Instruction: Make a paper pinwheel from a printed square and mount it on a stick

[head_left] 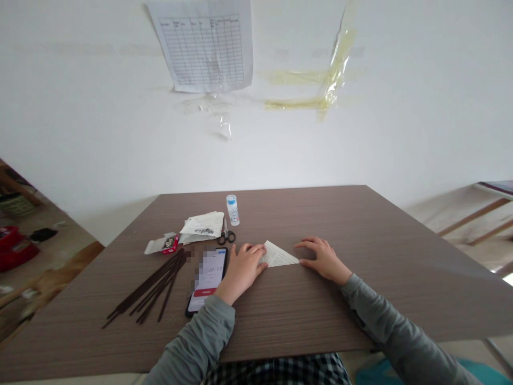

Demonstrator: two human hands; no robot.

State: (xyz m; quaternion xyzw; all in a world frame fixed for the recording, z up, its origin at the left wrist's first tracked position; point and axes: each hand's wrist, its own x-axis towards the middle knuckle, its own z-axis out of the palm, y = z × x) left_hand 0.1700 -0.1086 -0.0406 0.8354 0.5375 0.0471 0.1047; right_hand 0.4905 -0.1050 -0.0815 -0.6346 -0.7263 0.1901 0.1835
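Note:
A printed sheet of paper, folded into a triangle, lies on the brown table. My left hand holds its left end down, the thumb at the lower edge and the fingertips on the upper part. At the paper's right point is my right hand; its thumb meets or nearly meets the corner, while the fingers are spread apart above the tabletop. Part of the paper's left side is hidden under my left fingers.
Left of my hands lie a phone with a running timer, thin dark brown sticks, and a small open red-and-white box. Behind them are black-handled scissors, a stack of printed papers, and a blue-topped clear bottle. A white wall borders the table's back edge.

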